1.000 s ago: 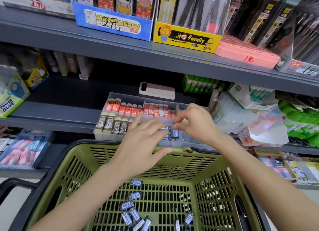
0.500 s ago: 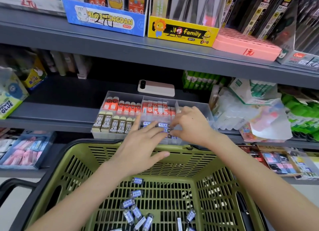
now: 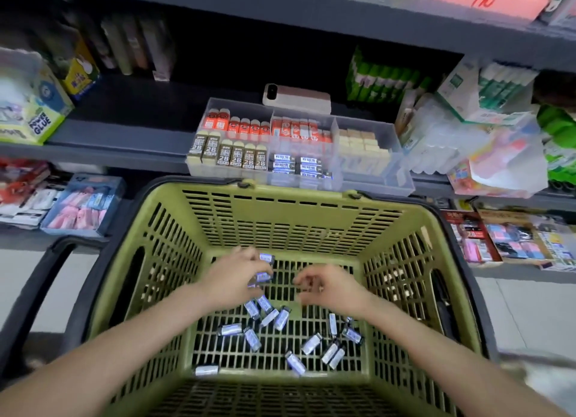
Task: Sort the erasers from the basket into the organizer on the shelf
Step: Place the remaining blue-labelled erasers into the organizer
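Down in the green basket, both of the person's hands are reaching toward the slatted floor. The left grip is curling round a few blue-labelled erasers, which are showing at its fingertips. The right grip is hovering just beside it with its fingers bent inward; motion blur is making it impossible to tell whether it is holding anything. More loose erasers of the same kind are lying scattered across the basket floor, nearer the person than the two hands. The clear organizer is sitting on the grey shelf just beyond the basket's far rim. Its compartments are holding rows of orange-wrapped, 2B-marked and plain beige erasers, and a front middle compartment is holding a stacked row of blue-labelled ones. A phone is lying on the shelf behind the organizer.
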A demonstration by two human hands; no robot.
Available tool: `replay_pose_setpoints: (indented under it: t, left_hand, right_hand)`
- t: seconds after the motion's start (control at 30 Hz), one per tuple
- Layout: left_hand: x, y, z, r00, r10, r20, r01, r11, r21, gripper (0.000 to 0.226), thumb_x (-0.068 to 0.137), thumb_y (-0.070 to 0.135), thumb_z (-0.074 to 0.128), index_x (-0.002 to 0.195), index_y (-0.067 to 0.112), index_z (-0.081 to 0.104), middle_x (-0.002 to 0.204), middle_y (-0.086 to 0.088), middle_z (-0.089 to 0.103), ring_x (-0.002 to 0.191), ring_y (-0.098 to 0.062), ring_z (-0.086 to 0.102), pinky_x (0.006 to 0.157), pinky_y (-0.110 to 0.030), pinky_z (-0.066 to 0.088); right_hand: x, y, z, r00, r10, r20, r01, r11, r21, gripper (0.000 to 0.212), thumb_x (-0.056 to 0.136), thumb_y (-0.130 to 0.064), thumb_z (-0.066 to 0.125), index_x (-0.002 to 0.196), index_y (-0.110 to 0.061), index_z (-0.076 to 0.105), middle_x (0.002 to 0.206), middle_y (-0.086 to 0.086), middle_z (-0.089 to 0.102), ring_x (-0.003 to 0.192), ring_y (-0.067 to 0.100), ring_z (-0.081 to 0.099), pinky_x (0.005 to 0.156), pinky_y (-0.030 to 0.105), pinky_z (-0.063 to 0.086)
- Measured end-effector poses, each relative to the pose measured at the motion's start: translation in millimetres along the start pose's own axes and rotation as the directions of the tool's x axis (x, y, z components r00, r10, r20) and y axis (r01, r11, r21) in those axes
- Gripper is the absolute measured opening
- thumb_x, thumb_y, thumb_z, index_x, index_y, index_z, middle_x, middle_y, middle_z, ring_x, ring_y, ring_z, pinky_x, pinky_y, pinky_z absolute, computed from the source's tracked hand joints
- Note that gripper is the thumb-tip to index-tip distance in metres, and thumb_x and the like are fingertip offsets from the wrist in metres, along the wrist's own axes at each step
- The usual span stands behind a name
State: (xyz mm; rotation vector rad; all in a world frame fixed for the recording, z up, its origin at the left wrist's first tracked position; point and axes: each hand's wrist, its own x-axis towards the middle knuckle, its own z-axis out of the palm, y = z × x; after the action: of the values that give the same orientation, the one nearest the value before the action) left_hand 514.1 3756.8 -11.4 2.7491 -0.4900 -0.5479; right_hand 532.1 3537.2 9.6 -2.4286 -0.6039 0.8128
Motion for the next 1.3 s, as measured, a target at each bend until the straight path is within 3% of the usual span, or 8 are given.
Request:
replay_pose_setpoints:
  t: [0.13, 0.47, 0.73, 0.87, 0.97, 1.07, 1.2, 1.3]
  left_hand:
    - [10.5, -16.4, 54.6, 0.965, -0.023, 0.260, 0.003, 0.997, 0.076, 0.068, 0.080, 0.031, 0.072, 0.140, 0.037, 0.041, 0.147, -0.006, 0.026, 0.135, -0.025, 0.025, 0.110, -0.040, 0.031]
    - [20.0, -20.0, 76.6, 0.997, 0.034, 0.071, -0.035, 0.999, 0.013, 0.052, 0.082, 0.039, 0.069, 0.131, 0.027, 0.056, 0.141, -0.005, 0.029, 0.132, -0.023, 0.027, 0.109, -0.036, 0.031]
    - [20.0, -17.6, 85.2, 0.987, 0.092, 0.136, -0.128, 0.949, 0.290, 0.056, 0.090, 0.045, 0.055, 0.137, 0.016, 0.045, 0.144, -0.011, 0.028, 0.135, -0.027, 0.023, 0.108, -0.042, 0.034]
    - [21.8, -20.1, 81.3, 0.995, 0.072, 0.073, -0.076, 0.996, 0.049, 0.052, 0.087, 0.040, 0.061, 0.134, 0.020, 0.052, 0.141, -0.002, 0.039, 0.132, -0.018, 0.029, 0.113, -0.033, 0.028]
    - [21.9, -13.1, 79.1, 0.999, -0.050, -0.013, 0.046, 0.974, -0.223, 0.055, 0.084, 0.035, 0.067, 0.134, 0.015, 0.053, 0.130, 0.000, 0.048, 0.122, -0.014, 0.038, 0.110, -0.026, 0.028]
    - [21.2, 0.9, 71.4, 0.959, -0.284, 0.025, 0.227, 0.708, -0.669, 0.048, 0.084, 0.030, 0.069, 0.123, 0.003, 0.060, 0.116, -0.010, 0.056, 0.104, -0.021, 0.052, 0.098, -0.025, 0.041]
    - [17.0, 21.0, 38.8, 0.874, -0.172, 0.455, 0.422, -0.197, -0.885, 0.044, 0.084, 0.032, 0.061, 0.114, 0.001, 0.051, 0.105, -0.020, 0.059, 0.087, -0.026, 0.063, 0.068, -0.031, 0.056]
    - [11.1, 32.7, 11.5, 0.900, 0.070, 0.430, 0.430, -0.297, -0.853, 0.044, 0.090, 0.036, 0.041, 0.111, 0.002, 0.060, 0.103, -0.020, 0.063, 0.085, -0.025, 0.064, 0.061, -0.029, 0.051]
  right_hand:
    - [16.8, 18.9, 62.9, 0.993, -0.073, 0.097, 0.097, 0.957, -0.272, 0.057, 0.080, -0.030, 0.070, 0.132, -0.030, 0.048, 0.129, 0.001, 0.046, 0.116, 0.018, 0.045, 0.099, 0.033, 0.040]
    - [35.7, 41.4, 88.4, 0.960, -0.242, 0.141, 0.281, 0.833, -0.477, 0.040, 0.091, -0.028, 0.056, 0.130, -0.022, 0.047, 0.119, 0.008, 0.047, 0.110, 0.025, 0.044, 0.085, 0.040, 0.043]
    - [22.2, 90.1, 61.9, 0.995, 0.001, -0.096, -0.030, 0.953, -0.302, 0.042, 0.088, -0.042, 0.059, 0.126, -0.027, 0.049, 0.123, -0.001, 0.057, 0.099, 0.016, 0.059, 0.084, 0.027, 0.050]
    - [26.1, 84.8, 61.7, 0.994, 0.049, -0.097, -0.077, 0.946, -0.314, 0.036, 0.087, -0.042, 0.059, 0.119, -0.029, 0.048, 0.120, 0.000, 0.057, 0.058, 0.005, 0.046, 0.068, 0.024, 0.048]
    - [24.8, 80.7, 57.8, 0.993, 0.079, -0.089, -0.099, 0.964, -0.247, 0.033, 0.087, -0.039, 0.060, 0.115, -0.026, 0.050, 0.104, -0.003, 0.060, 0.065, 0.008, 0.047, 0.067, 0.027, 0.050]
    - [21.5, 71.4, 47.4, 0.979, 0.148, -0.141, -0.139, 0.988, 0.071, 0.021, 0.085, -0.030, 0.065, 0.101, -0.022, 0.054, 0.069, -0.011, 0.055, 0.061, 0.006, 0.050, 0.059, 0.027, 0.048]
    - [19.7, 25.4, 20.7, 0.956, 0.258, -0.137, -0.085, 0.695, 0.714, 0.019, 0.085, -0.025, 0.068, 0.098, -0.020, 0.055, 0.058, -0.009, 0.055, 0.044, 0.007, 0.047, 0.040, 0.018, 0.037]
    - [12.8, -14.4, 4.2, 0.976, 0.187, -0.111, 0.001, 0.507, 0.862, 0.010, 0.087, -0.019, 0.065, 0.093, -0.019, 0.056, 0.063, 0.003, 0.057, 0.041, 0.011, 0.045, 0.037, 0.018, 0.033]
